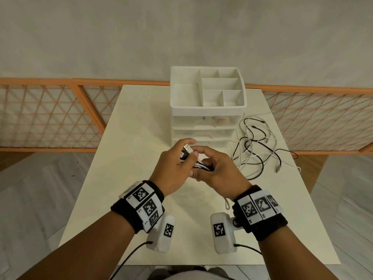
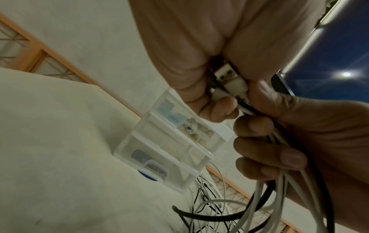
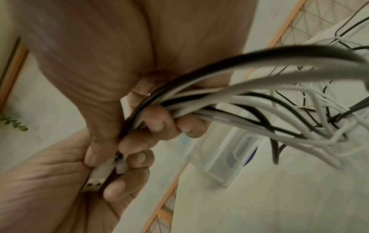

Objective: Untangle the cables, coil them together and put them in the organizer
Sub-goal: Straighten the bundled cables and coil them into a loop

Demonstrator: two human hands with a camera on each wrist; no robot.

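Observation:
Both hands meet above the middle of the white table, just in front of the organizer. My left hand pinches the USB plugs of several white and black cables. My right hand curls round the gathered cable bundle just behind the plugs. In the left wrist view the plugs sit between my fingers. In the right wrist view the bundle fans out to the loose tangled cables, which lie on the table right of the organizer.
The organizer has open top compartments and clear drawers below holding small items. An orange lattice fence runs behind the table. One white connector end lies near the right edge. A white cable loop lies by my right wrist.

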